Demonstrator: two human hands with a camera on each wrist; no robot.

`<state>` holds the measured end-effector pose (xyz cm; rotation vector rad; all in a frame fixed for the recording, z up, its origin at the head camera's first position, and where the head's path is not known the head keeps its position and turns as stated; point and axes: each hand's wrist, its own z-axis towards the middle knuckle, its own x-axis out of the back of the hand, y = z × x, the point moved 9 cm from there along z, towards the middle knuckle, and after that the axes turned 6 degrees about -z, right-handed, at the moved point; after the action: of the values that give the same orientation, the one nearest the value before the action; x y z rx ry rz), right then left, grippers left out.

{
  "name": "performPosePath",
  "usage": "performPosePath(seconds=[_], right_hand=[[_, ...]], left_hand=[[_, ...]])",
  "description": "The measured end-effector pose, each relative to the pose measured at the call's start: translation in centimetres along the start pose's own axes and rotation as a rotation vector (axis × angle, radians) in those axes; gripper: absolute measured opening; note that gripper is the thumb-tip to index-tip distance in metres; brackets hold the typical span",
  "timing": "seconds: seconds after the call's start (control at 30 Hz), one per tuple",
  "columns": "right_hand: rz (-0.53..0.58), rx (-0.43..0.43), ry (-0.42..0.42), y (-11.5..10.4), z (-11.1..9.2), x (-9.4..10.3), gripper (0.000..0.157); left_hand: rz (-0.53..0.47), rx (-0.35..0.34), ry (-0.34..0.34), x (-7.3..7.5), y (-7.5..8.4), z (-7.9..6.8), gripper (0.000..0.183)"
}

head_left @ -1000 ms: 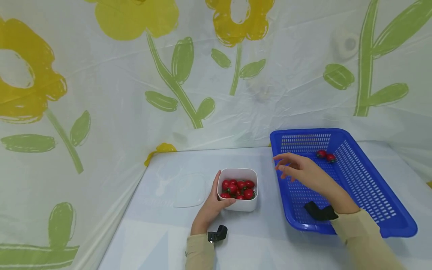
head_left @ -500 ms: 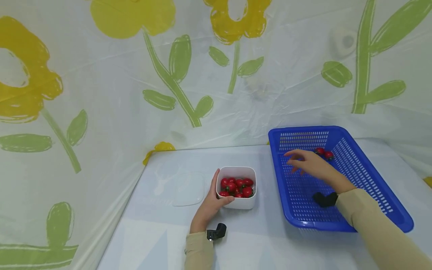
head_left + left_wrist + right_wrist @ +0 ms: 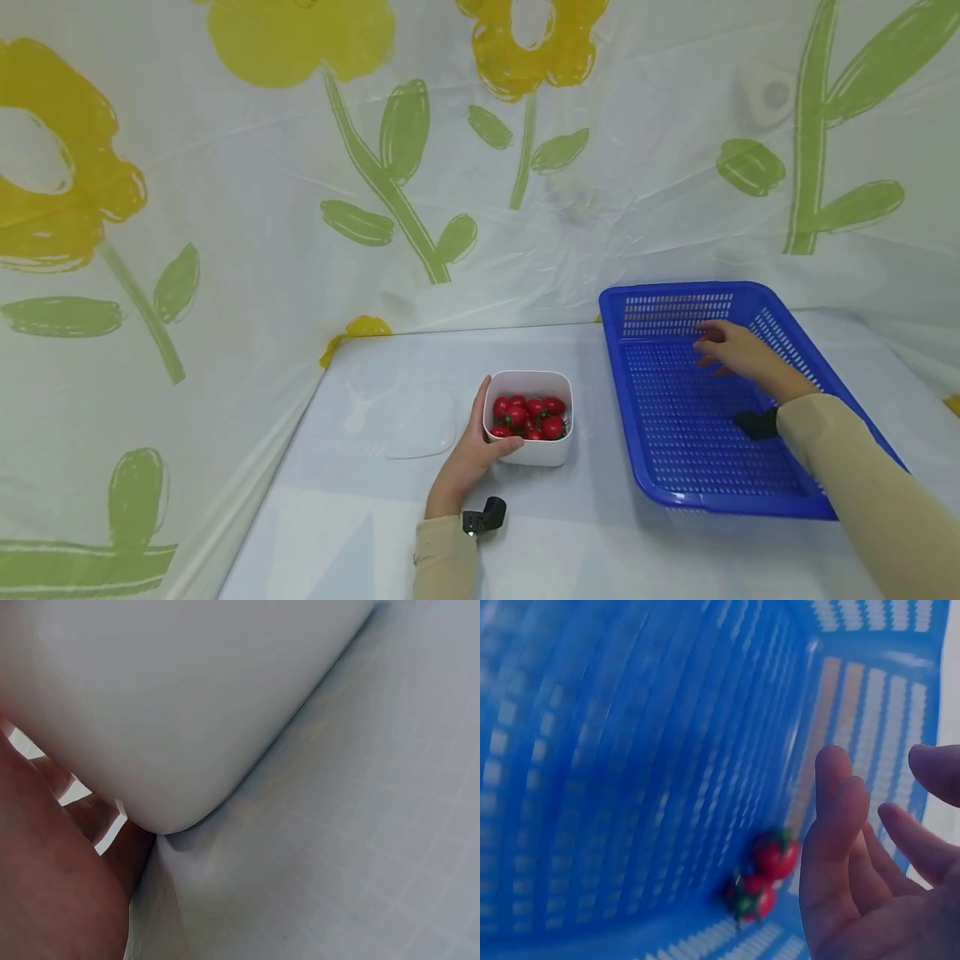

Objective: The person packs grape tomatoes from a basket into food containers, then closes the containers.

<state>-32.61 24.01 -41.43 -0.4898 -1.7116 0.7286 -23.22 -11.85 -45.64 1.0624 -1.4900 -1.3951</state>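
Note:
A white square container [image 3: 534,452] stands on the table, filled with several red cherry tomatoes [image 3: 552,427] with green stems. My left hand [image 3: 471,458] grips its left side, thumb along the front and fingers along the left wall. The left wrist view shows the container wall [image 3: 172,712] close up, with the hand against its edge. Over the back right part of a blue plastic basket [image 3: 647,467], my right hand [image 3: 738,350] hovers with nothing in it, fingers loosely bent. Two cherry tomatoes [image 3: 776,855] lie in the basket's corner, apart from the fingers; the hand hides them in the head view.
A clear flat lid [image 3: 422,422] lies on the white table left of the container. Behind the table hangs a white curtain [image 3: 285,275] printed with yellow flowers and green leaves. The basket's raised rim [image 3: 627,417] stands to the container's right.
My right hand has moved right and further into the basket, from its left rim to above the two tomatoes. My left hand and the container have stayed in place.

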Motion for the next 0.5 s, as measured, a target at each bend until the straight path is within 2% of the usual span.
performPosePath(seconds=[0.27, 0.5], right_hand=[[0.091, -0.063, -0.02, 2.7, 0.3, 1.6, 0.058], [0.117, -0.089, -0.02, 3.5, 0.5, 2.2, 0.059]], left_hand=[[-0.02, -0.01, -0.006, 0.0, -0.1, 0.1, 0.09], [0.008, 0.002, 0.007, 0.0, -0.2, 0.1, 0.092]])
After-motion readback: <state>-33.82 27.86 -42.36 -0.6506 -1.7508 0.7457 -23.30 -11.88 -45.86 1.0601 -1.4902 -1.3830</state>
